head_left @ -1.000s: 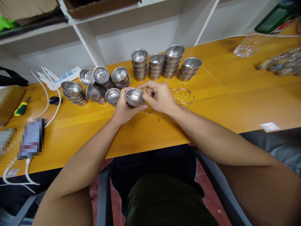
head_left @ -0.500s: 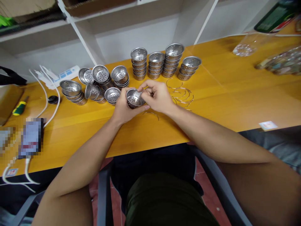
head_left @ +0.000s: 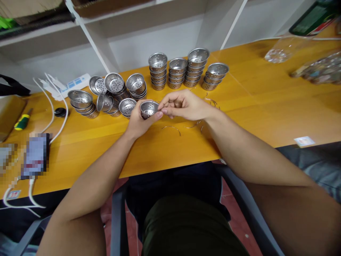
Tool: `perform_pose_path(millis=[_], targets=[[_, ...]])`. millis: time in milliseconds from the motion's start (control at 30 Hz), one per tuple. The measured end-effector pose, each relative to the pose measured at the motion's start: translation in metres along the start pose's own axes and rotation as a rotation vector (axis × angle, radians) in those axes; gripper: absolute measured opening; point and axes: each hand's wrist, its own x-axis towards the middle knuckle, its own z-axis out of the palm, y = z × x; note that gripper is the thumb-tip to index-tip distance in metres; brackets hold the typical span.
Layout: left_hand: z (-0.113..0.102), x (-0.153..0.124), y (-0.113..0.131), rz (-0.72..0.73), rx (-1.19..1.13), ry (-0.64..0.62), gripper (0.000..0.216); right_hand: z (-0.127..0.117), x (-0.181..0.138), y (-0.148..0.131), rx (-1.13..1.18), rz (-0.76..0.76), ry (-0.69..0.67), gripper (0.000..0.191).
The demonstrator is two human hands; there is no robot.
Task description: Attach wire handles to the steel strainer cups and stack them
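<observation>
My left hand [head_left: 137, 122] is wrapped round a small perforated metal cup [head_left: 149, 109], its open mouth facing up. My right hand [head_left: 183, 105] is closed in a pinch at the cup's right rim, thumb and fingertips close to my left thumb. Whatever lies between those fingertips is too small to make out. Below the hands, a thin curved wire [head_left: 172, 128] rests on the table. More wire rings [head_left: 211, 102] lie behind and under my right hand, partly hidden by it.
Stacks of similar cups stand at the back, upright ones [head_left: 158, 74] in the middle and looser ones [head_left: 108, 103] to the left. A power strip [head_left: 71, 87], a screwdriver [head_left: 22, 122] and a phone [head_left: 35, 156] are on the left. A clear bottle [head_left: 279, 51] lies back right.
My right hand has moved slightly right, from over the cup's mouth to its right rim. The cup in my left hand has shifted a little left. More wire pieces show below my right wrist.
</observation>
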Motion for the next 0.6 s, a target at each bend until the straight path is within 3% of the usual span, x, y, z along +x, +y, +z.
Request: perform_pose_path(millis=[100, 267, 400, 600], targets=[[0.0, -0.001, -0.001, 0.039, 0.033, -0.025, 0.083, 0.001, 0.001, 0.001, 0.012, 0.028, 0.02, 0.051], [0.0, -0.004, -0.007, 0.11, 0.134, -0.078, 0.106, 0.005, 0.0, -0.002, 0.054, 0.07, -0.014, 0.046], [0.001, -0.005, -0.013, 0.119, 0.159, -0.092, 0.094, 0.006, -0.003, -0.004, 0.048, 0.125, -0.02, 0.044], [0.0, -0.005, -0.014, 0.133, 0.178, -0.093, 0.093, 0.006, -0.005, 0.002, 0.055, 0.155, 0.005, 0.049]])
